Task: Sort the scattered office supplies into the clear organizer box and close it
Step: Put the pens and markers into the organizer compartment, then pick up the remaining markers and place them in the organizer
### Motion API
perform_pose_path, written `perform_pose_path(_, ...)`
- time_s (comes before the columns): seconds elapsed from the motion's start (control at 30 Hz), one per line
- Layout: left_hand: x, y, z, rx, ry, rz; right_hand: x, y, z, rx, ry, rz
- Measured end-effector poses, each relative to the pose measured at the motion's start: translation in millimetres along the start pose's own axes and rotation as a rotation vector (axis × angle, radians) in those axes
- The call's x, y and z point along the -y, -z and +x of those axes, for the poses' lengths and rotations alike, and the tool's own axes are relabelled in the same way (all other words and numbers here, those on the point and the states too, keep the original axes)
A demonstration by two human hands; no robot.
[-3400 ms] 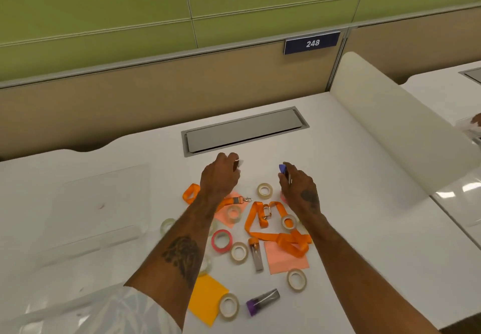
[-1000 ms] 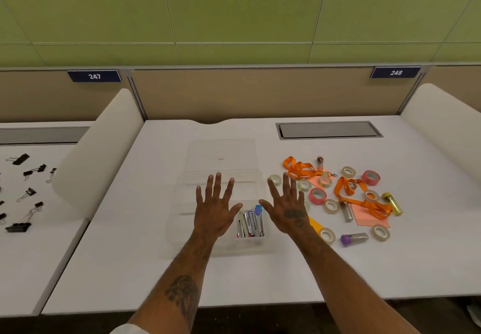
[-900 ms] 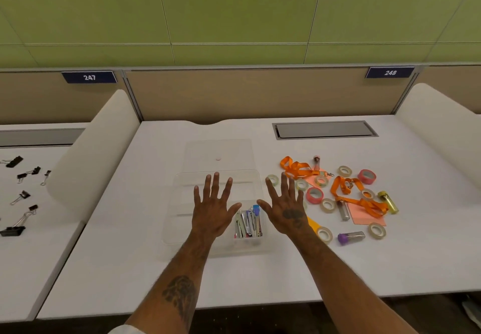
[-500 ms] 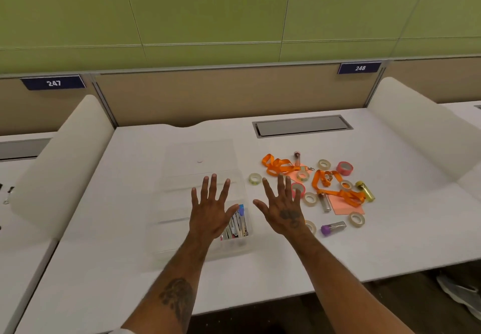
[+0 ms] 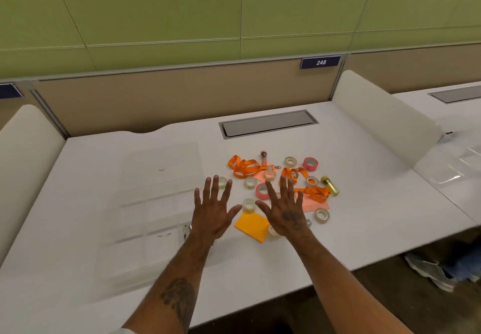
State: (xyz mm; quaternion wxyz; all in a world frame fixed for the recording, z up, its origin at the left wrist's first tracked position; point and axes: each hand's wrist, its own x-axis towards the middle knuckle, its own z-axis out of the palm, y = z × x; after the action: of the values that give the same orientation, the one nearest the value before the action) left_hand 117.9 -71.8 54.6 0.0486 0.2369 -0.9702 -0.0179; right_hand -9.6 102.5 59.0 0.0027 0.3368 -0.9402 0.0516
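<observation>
The clear organizer box (image 5: 145, 219) lies open on the white desk, its lid (image 5: 161, 167) flat behind it. My left hand (image 5: 213, 211) hovers over the box's right edge, fingers spread and straight, holding nothing. My right hand (image 5: 283, 208) is spread the same way above the scattered supplies. These include orange lanyards (image 5: 244, 168), clear tape rolls (image 5: 290, 162), pink tape rolls (image 5: 310, 163), an orange sticky pad (image 5: 251, 225), a pink note (image 5: 316, 205) and a gold tube (image 5: 330, 189). My left hand hides the box's near-right compartment.
A grey cable hatch (image 5: 268, 124) is set into the desk behind the supplies. White curved dividers stand at the left (image 5: 23, 151) and right (image 5: 385, 123). A tan partition with sign 248 (image 5: 320, 62) backs the desk. A shoe (image 5: 429, 271) shows on the floor at right.
The view has swung right, so the box and supplies sit further left in frame. Both hands stay spread and empty, now shifted right over the supplies; earlier they put small items into the box.
</observation>
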Motion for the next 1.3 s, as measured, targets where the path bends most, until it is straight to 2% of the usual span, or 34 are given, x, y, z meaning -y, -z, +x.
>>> perform_pose_path(0.33,-96.7,-16.6,51.1,-0.003,-0.043,-0.037,-105.3,1.6,30.5,0.026,-0.049,-0.023)
perform_pose_path(0.67,-169.0,-47.7,91.5,0.088,-0.014,-0.027,-188.1,-14.6,59.5,0.128,-0.058,-0.030)
perform_pose_path(0.8,-184.3,-55.2,99.5,0.141,0.005,-0.040,-208.8,-18.5,70.8,0.150,-0.080,0.005)
perform_pose_path(1.07,-195.3,-55.7,110.3,0.196,0.046,-0.012,-232.2,-35.2,104.1,0.156,-0.238,0.187)
perform_pose_path(1.3,-198.4,-54.0,116.5,0.228,0.054,0.016,-234.6,-44.1,120.7,0.204,-0.267,0.198)
